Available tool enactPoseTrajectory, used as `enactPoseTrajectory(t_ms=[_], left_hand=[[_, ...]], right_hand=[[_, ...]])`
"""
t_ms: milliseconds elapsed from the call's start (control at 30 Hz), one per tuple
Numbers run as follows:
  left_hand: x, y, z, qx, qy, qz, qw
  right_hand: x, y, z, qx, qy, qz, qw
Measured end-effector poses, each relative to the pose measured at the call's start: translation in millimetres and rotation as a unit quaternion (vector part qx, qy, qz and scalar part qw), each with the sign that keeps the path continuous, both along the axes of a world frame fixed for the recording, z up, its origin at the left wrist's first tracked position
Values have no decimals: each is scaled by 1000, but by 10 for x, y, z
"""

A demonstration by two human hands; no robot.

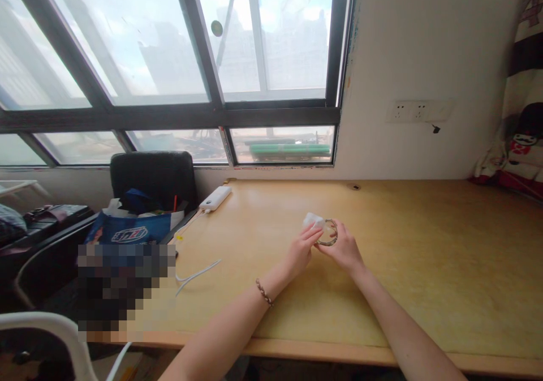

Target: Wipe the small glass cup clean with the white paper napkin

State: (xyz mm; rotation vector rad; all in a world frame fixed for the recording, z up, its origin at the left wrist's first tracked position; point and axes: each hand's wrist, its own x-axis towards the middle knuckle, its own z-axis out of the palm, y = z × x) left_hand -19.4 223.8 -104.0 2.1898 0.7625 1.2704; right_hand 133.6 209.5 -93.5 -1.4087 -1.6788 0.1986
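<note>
My left hand (302, 251) is closed on a crumpled white tissue (313, 220), which sticks out beyond the fingertips. My right hand (344, 249) curls round a ring-like round thing with a dark, glinting rim (326, 244). Yellowish tabletop colour and part of some fingers show through its middle. Whether it is a bracelet or a small glass vessel, I cannot tell. The tissue and the fingers of my left hand touch or nearly touch its left side. Both hands are close together above the wooden table (424, 256). A dark beaded bracelet (264, 293) circles my left wrist.
A white power bank (215, 198) with a cable lies at the table's back left. White cable ends (197, 276) rest near the left edge. A black chair (153, 171) holds a blue bag (131, 231). Behind are a window and wall sockets (410, 111); a curtain (524, 109) hangs right.
</note>
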Motion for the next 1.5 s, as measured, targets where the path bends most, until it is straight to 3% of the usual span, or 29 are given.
enactPoseTrajectory(t_ms=[267,600,700,900,1133,1267,1433,1500], left_hand=[[22,-22,71,-81,-22,35,996],[-42,20,60,59,67,-58,994],[-15,0,92,71,93,-39,992],[9,-26,179,20,126,47,991],[14,-29,133,-124,39,-34,991],[2,-24,83,-113,58,-20,992],[-2,-6,79,-132,64,-61,987],[-4,-11,110,-101,83,-62,989]], right_hand=[[-18,-53,75,10,-19,24,999],[4,-31,43,-6,-15,-1,1000],[3,-22,37,-1,-16,-4,1000],[-8,-18,15,6,-29,7,1000],[-12,-41,25,15,-29,19,999],[4,-30,31,19,-33,29,999],[28,1,1,28,-30,32,999],[28,4,-6,31,-28,34,999]])
